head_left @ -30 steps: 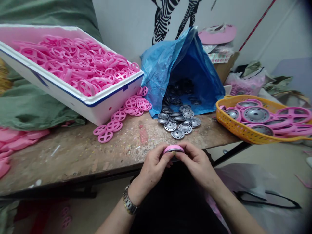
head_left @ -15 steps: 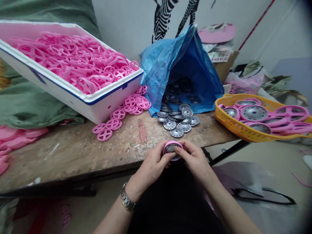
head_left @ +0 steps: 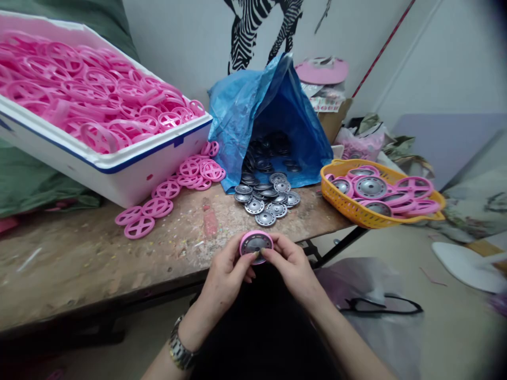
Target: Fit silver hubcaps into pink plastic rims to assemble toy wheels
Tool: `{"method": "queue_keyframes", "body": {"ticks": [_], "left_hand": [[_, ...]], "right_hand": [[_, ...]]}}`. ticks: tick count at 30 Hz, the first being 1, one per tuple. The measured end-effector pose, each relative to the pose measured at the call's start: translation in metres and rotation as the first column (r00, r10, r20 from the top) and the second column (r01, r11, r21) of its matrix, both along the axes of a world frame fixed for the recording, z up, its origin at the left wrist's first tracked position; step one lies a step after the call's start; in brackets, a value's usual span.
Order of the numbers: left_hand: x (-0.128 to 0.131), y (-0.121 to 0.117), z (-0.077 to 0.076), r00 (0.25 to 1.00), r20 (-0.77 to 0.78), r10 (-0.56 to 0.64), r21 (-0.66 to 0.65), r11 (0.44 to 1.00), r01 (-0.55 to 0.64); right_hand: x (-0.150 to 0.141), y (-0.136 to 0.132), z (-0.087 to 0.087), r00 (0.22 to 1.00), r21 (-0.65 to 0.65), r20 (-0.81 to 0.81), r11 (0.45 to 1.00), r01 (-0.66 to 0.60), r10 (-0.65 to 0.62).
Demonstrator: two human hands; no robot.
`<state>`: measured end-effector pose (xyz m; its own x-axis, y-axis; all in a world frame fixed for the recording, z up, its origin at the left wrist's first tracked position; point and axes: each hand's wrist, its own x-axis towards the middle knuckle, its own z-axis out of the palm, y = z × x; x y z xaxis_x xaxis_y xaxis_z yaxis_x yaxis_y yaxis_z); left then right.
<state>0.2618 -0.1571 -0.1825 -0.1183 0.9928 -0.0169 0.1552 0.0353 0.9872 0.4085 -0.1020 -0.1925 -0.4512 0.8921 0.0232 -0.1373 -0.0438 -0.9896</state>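
Note:
Between both hands, just in front of the table's edge, is a pink toy wheel (head_left: 256,244) with a grey hubcap disc set in its face. My left hand (head_left: 232,269) grips its left side, thumb on the lower part of the disc. My right hand (head_left: 291,264) holds the right side, its thumb also pressed near the disc's centre. Beyond them, loose grey hubcap discs (head_left: 265,218) lie on the table, spilling from a blue plastic bag (head_left: 237,113). To the left lie several pink spoked wheels (head_left: 139,227).
A white foam box (head_left: 158,163) full of pink wheels stands at the back left. On the right, a yellow basket (head_left: 336,198) holds wheels with grey discs and overhangs the worn wooden table (head_left: 119,274). A clear plastic bag (head_left: 368,338) is below on the right.
The view has swung to the right, so the things on the table appear further left. Both hands still hold the wheel, and both thumbs remain on the disc.

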Motion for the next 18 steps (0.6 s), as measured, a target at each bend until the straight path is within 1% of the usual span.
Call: {"method": "queue_keyframes", "body": {"ticks": [2, 4, 5, 7, 8, 10, 12, 14, 16, 18], "left_hand": [[0.0, 0.002, -0.001, 1.0, -0.026, -0.006, -0.019, 1.0, 0.006], [-0.002, 0.004, -0.002, 0.996, -0.084, -0.02, -0.029, 0.999, 0.018], [-0.003, 0.005, -0.002, 0.993, -0.117, -0.025, -0.026, 0.999, 0.022], [-0.008, 0.005, -0.002, 0.986, -0.168, -0.022, -0.012, 1.0, 0.02], [-0.01, 0.006, -0.002, 0.983, -0.182, -0.022, -0.007, 1.0, 0.02], [-0.015, 0.005, -0.002, 0.98, -0.2, -0.02, -0.01, 1.0, 0.019], [-0.019, 0.004, -0.001, 0.977, -0.213, -0.013, -0.022, 1.0, 0.009], [-0.022, 0.002, 0.0, 0.973, -0.23, -0.009, -0.031, 1.0, 0.002], [-0.026, 0.001, 0.001, 0.966, -0.258, -0.007, -0.029, 1.0, 0.0], [-0.031, 0.0, 0.003, 0.947, -0.322, 0.014, -0.001, 1.0, -0.015]], "right_hand": [[-0.001, 0.002, -0.003, 1.0, -0.049, -0.005, 0.999, -0.016, 0.016], [0.0, 0.007, -0.005, 1.0, -0.076, 0.0, 0.997, 0.007, -0.007], [0.002, 0.012, -0.004, 0.999, -0.087, -0.01, 0.995, 0.045, -0.046], [0.011, 0.028, 0.003, 0.978, -0.113, -0.082, 0.977, 0.181, -0.19], [0.018, 0.039, 0.009, 0.949, -0.125, -0.141, 0.956, 0.265, -0.282], [0.037, 0.064, 0.023, 0.852, -0.138, -0.282, 0.898, 0.419, -0.441], [0.056, 0.088, 0.035, 0.768, -0.102, -0.376, 0.847, 0.522, -0.519], [0.069, 0.102, 0.04, 0.741, -0.079, -0.411, 0.831, 0.551, -0.53], [0.07, 0.103, 0.036, 0.762, -0.094, -0.403, 0.851, 0.516, -0.507], [0.059, 0.093, 0.026, 0.804, -0.144, -0.373, 0.885, 0.442, -0.462]]}}
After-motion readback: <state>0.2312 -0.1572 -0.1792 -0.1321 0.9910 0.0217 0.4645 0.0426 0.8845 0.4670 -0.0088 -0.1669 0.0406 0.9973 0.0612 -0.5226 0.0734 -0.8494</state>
